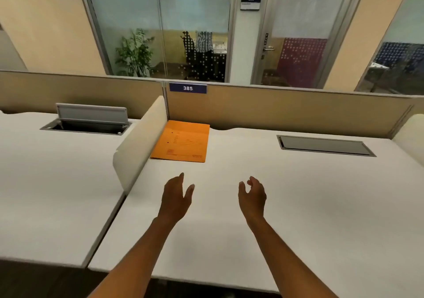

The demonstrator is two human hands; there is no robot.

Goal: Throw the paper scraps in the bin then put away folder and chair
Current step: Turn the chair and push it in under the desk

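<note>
A broad white desk surface stretches before you, bare of paper scraps, so the scrap step looks finished and the folder step seems to be in hand. The flat orange paper folder lies closed at the far left corner, tucked against the cream divider panel. Your left hand and right hand hover above the surface, both open and empty, fingers loosely curled. Next, reach forward and left to lift it. No chair or bin is visible.

matt orange paper folder on a smooth matt white desk.
</note>
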